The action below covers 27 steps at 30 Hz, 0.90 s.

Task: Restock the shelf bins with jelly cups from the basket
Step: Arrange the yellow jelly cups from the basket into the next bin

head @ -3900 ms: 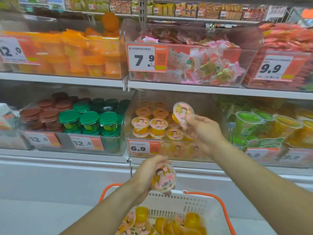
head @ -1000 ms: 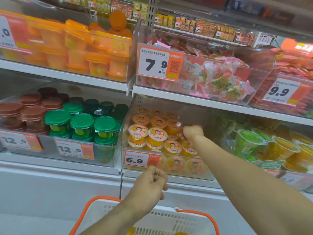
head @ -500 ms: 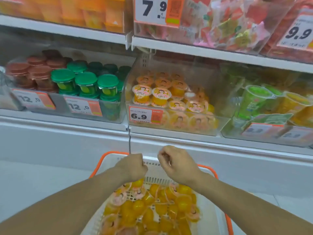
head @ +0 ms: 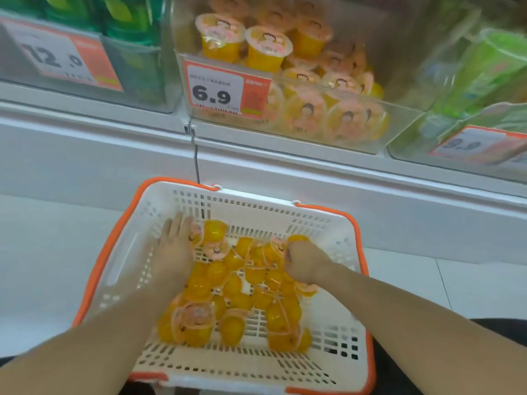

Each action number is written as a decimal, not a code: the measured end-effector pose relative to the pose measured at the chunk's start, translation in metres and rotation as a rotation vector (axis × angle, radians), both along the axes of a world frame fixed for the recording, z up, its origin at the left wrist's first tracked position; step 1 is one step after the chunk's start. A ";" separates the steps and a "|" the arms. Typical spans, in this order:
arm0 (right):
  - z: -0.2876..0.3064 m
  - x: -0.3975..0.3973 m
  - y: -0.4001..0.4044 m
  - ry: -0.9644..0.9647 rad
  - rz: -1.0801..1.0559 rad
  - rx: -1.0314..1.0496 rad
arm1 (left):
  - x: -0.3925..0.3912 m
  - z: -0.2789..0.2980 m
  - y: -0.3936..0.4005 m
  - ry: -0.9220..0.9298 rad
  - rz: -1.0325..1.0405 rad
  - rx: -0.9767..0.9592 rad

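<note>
White floor (head: 51,252) carries the basket (head: 119,269), set just in front of the shelf unit. Shelf (head: 285,149) above holds 3 clear bins side by side: green tubs left (head: 134,67), jelly cups mid (head: 399,115), green packs right (head: 422,132).

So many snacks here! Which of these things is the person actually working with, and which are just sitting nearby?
Part of the job:
- white basket with orange rim
- yellow jelly cups in it
- clear bin tagged 6.9, holding the same cups
- left hand, right hand, both down among the cups

Just nearby:
- green-lidded cups, tagged 12.9
- green packs on the right
</note>
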State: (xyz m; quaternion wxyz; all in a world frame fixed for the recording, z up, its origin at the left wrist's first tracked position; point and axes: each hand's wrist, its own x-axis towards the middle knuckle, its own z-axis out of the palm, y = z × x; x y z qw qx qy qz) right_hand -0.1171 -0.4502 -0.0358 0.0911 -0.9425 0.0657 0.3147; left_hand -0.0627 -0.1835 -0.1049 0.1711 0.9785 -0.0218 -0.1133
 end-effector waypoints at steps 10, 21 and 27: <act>-0.037 0.004 -0.012 -0.034 -0.138 -0.062 | 0.022 -0.005 0.020 0.105 -0.068 0.257; -0.044 0.025 0.014 -0.092 0.053 -0.262 | 0.003 0.019 0.037 0.757 0.626 -0.841; -0.029 0.023 0.022 -0.114 0.129 -0.213 | -0.001 0.040 0.026 0.925 0.602 -1.136</act>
